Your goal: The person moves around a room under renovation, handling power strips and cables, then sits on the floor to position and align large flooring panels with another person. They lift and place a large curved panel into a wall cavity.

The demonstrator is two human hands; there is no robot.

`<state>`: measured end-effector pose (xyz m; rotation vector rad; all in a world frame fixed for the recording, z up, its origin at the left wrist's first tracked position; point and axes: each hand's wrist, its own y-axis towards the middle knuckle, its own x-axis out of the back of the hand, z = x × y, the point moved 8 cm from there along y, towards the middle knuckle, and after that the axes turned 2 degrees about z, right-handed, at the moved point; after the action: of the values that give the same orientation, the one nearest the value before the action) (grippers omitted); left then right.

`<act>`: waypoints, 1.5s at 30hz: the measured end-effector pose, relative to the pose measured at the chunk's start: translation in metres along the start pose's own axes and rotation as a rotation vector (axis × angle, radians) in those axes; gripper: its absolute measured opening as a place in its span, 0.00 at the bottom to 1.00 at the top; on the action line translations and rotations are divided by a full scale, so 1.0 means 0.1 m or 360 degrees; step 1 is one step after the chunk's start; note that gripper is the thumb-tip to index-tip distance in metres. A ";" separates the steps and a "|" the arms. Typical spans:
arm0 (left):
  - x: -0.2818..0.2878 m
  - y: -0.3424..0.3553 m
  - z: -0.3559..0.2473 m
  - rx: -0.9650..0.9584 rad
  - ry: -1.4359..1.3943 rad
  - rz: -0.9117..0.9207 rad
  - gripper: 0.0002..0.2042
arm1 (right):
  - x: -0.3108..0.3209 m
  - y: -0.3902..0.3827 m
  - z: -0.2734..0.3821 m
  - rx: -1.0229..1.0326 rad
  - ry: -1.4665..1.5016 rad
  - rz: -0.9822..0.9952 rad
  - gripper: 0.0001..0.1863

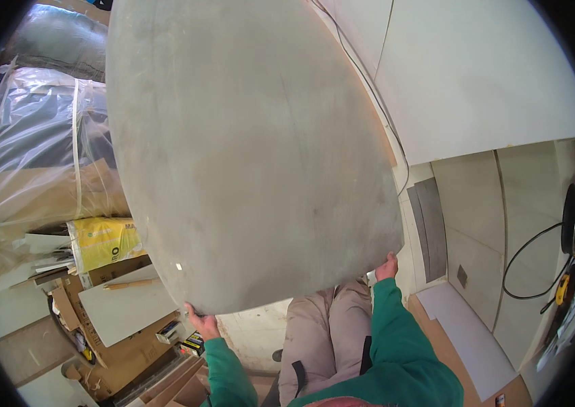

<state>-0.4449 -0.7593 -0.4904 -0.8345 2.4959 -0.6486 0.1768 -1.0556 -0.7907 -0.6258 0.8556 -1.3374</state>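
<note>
A large, flat grey panel (247,156) with a faintly smudged surface stretches away in front of me and fills the middle of the view. My left hand (202,324) grips its near left corner. At the near right corner my right hand (387,266) has its fingers closed on the edge. The panel covers much of what lies beneath it, and the undersides of both grips are hidden. A small white speck (179,266) shows on the panel near its left edge.
On the left stand a plastic-wrapped stack (36,136), a yellow bag (105,241), cardboard (135,359) and a pale board offcut (128,305). To the right are a big white panel (484,74), a thin dark cable (384,112), grey strips (428,230) and a yellow-handled tool (562,289).
</note>
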 end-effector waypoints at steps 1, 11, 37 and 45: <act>-0.08 0.10 0.13 0.0039 -0.0026 0.0055 0.34 | -0.12 0.01 0.15 0.0037 0.0025 -0.0016 0.25; -0.48 1.25 0.93 0.0061 -0.0058 0.0069 0.33 | -0.57 0.70 0.31 0.0118 0.0155 -0.0078 0.22; 0.48 3.52 2.79 0.0101 0.0450 -0.0165 0.19 | -0.28 2.28 -0.96 -0.0167 -0.0330 0.0343 0.15; 0.22 3.66 3.19 -0.0151 0.0584 0.0299 0.23 | 0.06 3.04 -0.76 0.0059 -0.0691 0.0700 0.25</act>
<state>-0.4549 -0.6069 -0.9521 -0.5405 2.9106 -0.6720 0.2864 -1.0092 -1.0802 -0.6251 0.5675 -0.7779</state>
